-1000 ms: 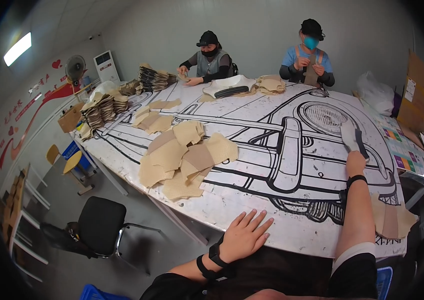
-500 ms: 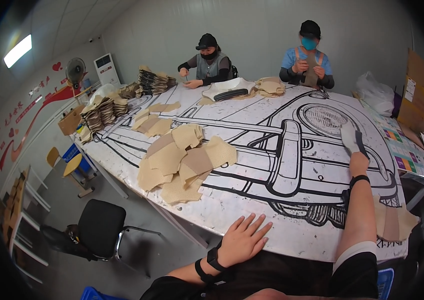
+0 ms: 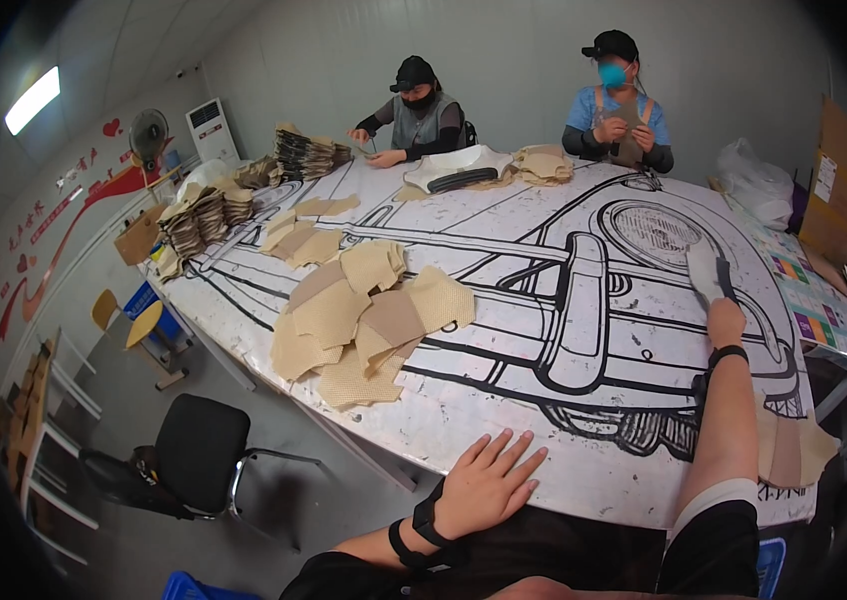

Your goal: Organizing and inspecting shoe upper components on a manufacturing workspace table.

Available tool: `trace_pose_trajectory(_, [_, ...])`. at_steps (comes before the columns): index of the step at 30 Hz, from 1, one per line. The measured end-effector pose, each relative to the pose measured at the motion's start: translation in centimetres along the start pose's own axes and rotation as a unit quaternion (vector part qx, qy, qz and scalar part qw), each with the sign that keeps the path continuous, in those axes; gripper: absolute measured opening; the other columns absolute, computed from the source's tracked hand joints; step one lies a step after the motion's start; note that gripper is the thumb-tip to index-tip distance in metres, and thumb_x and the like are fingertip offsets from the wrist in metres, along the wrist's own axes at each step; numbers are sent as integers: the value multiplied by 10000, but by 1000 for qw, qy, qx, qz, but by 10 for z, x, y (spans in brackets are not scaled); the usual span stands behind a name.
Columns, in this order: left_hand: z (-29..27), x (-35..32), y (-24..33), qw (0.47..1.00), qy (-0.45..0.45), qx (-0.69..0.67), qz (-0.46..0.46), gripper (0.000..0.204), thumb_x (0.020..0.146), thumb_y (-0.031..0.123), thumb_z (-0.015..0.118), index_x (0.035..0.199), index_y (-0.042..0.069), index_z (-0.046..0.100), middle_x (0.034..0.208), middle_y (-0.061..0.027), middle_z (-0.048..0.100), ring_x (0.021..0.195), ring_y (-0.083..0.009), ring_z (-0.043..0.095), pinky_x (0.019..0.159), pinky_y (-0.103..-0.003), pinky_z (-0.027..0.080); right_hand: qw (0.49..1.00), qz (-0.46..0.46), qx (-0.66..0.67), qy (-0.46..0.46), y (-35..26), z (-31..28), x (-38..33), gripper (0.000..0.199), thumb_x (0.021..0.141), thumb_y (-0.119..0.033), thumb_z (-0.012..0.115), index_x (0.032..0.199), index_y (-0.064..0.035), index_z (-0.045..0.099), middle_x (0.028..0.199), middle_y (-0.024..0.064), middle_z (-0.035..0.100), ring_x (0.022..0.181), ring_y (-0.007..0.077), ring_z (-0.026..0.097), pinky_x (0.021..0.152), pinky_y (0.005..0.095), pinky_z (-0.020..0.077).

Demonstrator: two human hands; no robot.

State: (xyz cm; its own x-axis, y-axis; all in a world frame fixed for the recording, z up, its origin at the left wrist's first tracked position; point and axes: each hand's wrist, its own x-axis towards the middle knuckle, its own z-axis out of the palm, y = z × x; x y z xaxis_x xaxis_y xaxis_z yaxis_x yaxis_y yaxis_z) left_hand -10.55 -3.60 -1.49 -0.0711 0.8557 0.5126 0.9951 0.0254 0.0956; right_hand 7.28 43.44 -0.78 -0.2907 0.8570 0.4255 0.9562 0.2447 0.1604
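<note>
My left hand [image 3: 484,482] lies flat on the near edge of the table, fingers spread, holding nothing. My right arm reaches out over the right side of the table. In my right hand [image 3: 726,324] is a flat pale piece with a dark edge [image 3: 706,272]; its exact kind does not show. It extends away from my fingers beside a round headlight drawn on the tabletop [image 3: 644,355]. Left of centre lies a loose pile of beige and brown fabric pieces [image 3: 344,325]. Another beige and brown piece [image 3: 794,450] sits at the right corner, beside my forearm.
Two co-workers [image 3: 426,125] [image 3: 616,110] work at the far side. Stacked fabric pieces [image 3: 206,218] stand at the far left, and a white tray [image 3: 459,165] holds a dark strip. A plastic bag [image 3: 752,185] and cardboard [image 3: 842,195] are at the right. A black chair [image 3: 202,450] stands left.
My right hand and the pale piece sit slightly lower and farther right in view. The left co-worker's raised hand has shifted left; the right co-worker's head has turned. My left hand stays put.
</note>
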Motion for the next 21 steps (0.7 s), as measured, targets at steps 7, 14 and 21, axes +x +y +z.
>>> trace_pose_trajectory(7, [0,-2,-1,1000,-4,-3,-3,416,849,318,548,1248,200,537,1296,-59,504,1161,-250,483,970,-378,363,994,-100,-29,44,-13,-8,-1,149,793,-90,549,756,-68,692,767,116,665,731,254,665,635,340,529])
trace_pose_trajectory(14, [0,-2,-1,1000,-5,-8,-6,421,848,317,549,1253,201,532,1298,-63,502,1162,-249,482,977,-374,354,995,-87,-44,34,-2,7,3,144,781,-81,547,783,-50,688,781,126,661,748,278,660,653,360,530])
trace_pose_trajectory(21, [0,-2,-1,1000,4,-4,-2,397,876,330,510,1246,190,533,1281,-69,515,1159,-251,487,976,-384,363,997,-43,-57,19,-6,-3,4,152,805,-87,540,775,-71,688,803,115,671,769,249,667,648,330,533])
